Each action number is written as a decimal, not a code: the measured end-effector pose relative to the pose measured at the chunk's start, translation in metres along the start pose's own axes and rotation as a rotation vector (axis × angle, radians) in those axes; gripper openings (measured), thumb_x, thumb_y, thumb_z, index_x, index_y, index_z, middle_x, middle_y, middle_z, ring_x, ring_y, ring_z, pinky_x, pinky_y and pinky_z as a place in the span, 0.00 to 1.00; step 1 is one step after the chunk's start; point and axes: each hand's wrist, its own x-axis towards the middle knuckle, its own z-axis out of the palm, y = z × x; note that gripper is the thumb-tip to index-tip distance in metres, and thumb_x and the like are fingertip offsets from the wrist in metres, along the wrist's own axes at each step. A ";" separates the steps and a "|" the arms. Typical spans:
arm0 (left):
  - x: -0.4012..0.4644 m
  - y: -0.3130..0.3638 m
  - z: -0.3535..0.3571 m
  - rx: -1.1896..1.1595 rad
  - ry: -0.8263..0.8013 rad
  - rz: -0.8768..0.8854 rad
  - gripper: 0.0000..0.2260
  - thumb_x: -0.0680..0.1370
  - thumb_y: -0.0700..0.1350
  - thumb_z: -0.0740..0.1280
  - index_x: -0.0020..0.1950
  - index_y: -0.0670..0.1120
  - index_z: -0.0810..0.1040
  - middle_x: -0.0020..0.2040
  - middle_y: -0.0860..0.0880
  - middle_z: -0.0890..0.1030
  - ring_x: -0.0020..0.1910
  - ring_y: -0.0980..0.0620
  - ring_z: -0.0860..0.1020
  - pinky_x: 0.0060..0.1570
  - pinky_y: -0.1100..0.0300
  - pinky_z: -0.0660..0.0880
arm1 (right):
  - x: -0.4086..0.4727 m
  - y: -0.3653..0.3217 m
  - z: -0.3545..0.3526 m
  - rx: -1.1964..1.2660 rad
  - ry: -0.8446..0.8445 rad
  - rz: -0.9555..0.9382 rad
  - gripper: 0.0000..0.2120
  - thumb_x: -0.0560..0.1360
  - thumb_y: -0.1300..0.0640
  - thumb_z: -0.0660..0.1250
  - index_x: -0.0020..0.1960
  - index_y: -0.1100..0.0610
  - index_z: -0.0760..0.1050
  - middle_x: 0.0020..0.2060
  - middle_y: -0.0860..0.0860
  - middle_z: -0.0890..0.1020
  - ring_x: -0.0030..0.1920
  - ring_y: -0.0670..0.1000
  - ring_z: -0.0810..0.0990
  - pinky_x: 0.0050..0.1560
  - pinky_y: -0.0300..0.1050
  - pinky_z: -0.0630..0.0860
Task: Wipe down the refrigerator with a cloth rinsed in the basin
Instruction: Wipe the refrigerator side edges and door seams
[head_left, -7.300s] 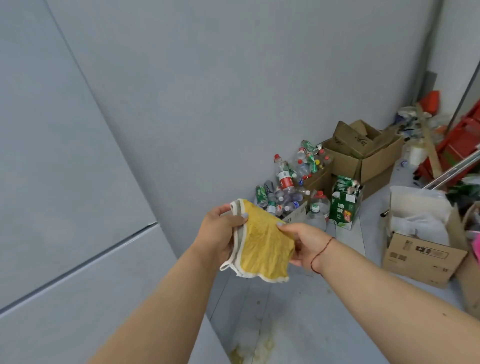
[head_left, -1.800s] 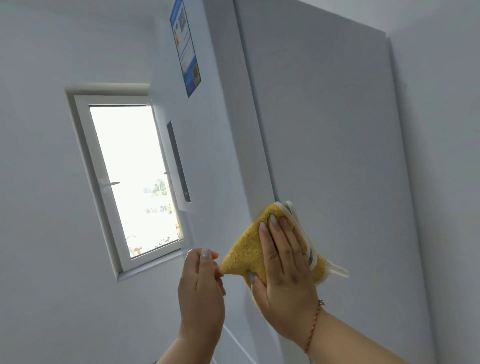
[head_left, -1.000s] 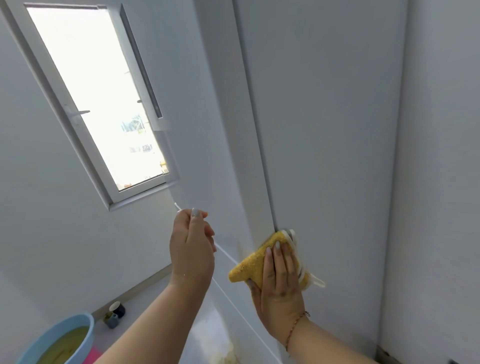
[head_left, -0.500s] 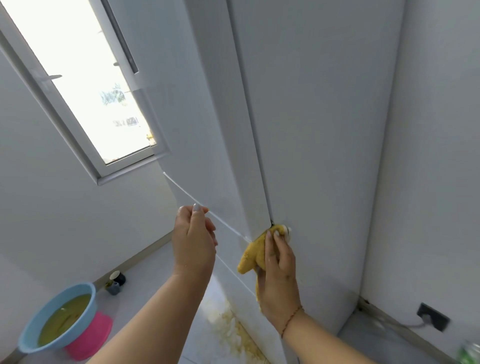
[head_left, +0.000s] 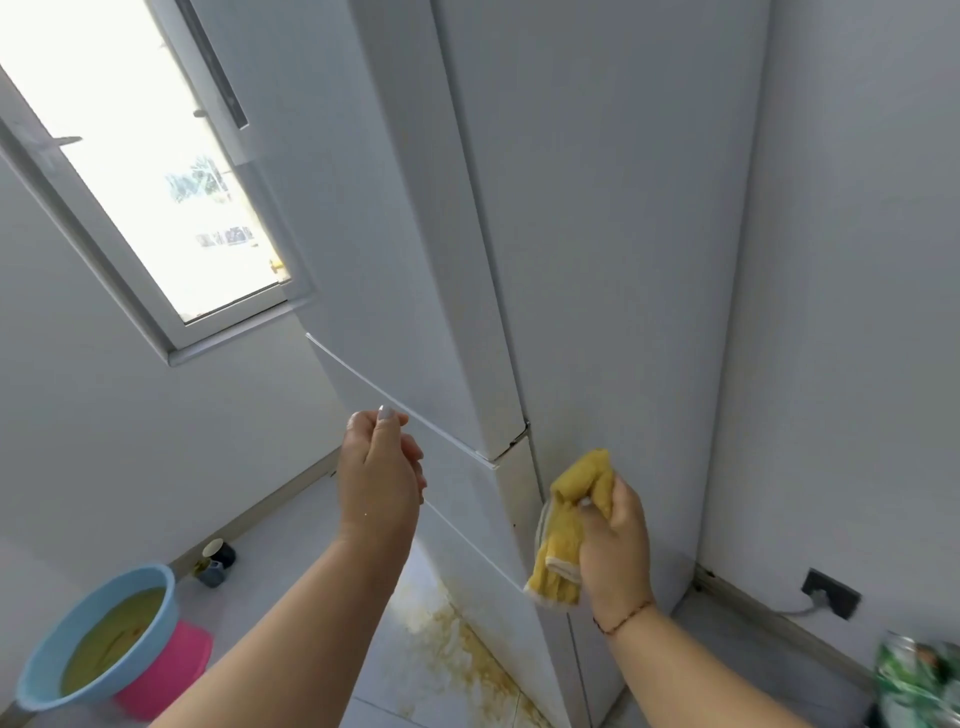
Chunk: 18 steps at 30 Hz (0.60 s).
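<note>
The tall white refrigerator fills the middle of the view, with its front corner edge toward me. My right hand grips a bunched yellow cloth with white trim, just off the fridge's side panel below the seam between the doors. My left hand is raised in front of the fridge's front face, fingers loosely curled, holding nothing. A blue basin of yellowish water sits on a pink stool at the lower left on the floor.
A window is on the left wall. Yellow-brown stains mark the floor at the fridge's base. A wall socket with a cable sits low on the right wall. Green packaging lies at the lower right. Small cups stand by the skirting.
My right hand slid the cloth down the fridge's corner edge, then lifted off and bunched the cloth in its fingers. The view tilted downward; my left hand stayed raised.
</note>
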 end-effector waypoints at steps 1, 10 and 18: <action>-0.001 -0.003 0.001 0.000 -0.001 -0.013 0.11 0.83 0.44 0.52 0.49 0.43 0.72 0.34 0.46 0.71 0.27 0.51 0.68 0.27 0.59 0.64 | 0.003 -0.008 -0.001 0.049 0.017 0.002 0.17 0.69 0.55 0.61 0.56 0.45 0.73 0.56 0.50 0.77 0.58 0.48 0.76 0.63 0.50 0.72; -0.005 -0.027 0.011 -0.041 0.009 -0.128 0.10 0.83 0.45 0.52 0.48 0.44 0.71 0.33 0.46 0.71 0.27 0.51 0.67 0.26 0.58 0.65 | 0.008 -0.016 0.069 -0.430 -0.122 -0.493 0.31 0.81 0.41 0.45 0.78 0.53 0.38 0.76 0.45 0.39 0.77 0.50 0.42 0.75 0.53 0.52; -0.007 -0.064 0.019 -0.026 0.062 -0.209 0.10 0.83 0.44 0.52 0.47 0.45 0.72 0.33 0.46 0.72 0.26 0.51 0.68 0.26 0.58 0.64 | 0.018 0.042 0.062 -0.661 -0.006 -0.680 0.34 0.81 0.40 0.47 0.77 0.56 0.37 0.75 0.54 0.49 0.76 0.55 0.48 0.71 0.60 0.61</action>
